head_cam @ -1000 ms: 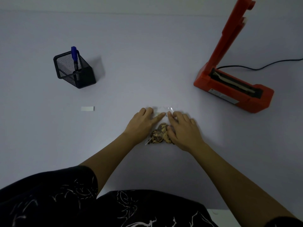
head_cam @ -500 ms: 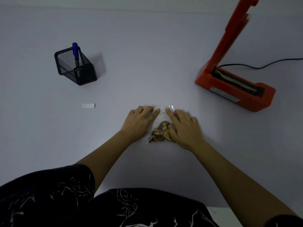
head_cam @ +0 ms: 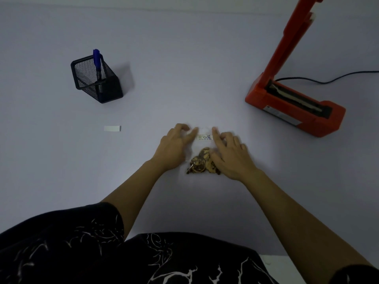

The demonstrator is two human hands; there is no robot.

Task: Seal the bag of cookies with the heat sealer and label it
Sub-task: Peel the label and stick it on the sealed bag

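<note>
Pressing bag of cookies [head_cam: 202,161] onto counter [head_cam: 184,58], near centre, well left of heat sealer [head_cam: 295,105], using left hand [head_cam: 174,149] and right hand [head_cam: 232,158], grips open, fingers [head_cam: 194,132] outstretched, touching bag either side of label [head_cam: 205,137].

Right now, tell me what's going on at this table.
A person holds a clear bag of cookies flat on the table, with the left hand and the right hand touching it on either side of a written label near its top. The red heat sealer stands at the right, arm raised, nothing in it. A blue pen sits in a mesh holder; a white strip lies at the left.
</note>
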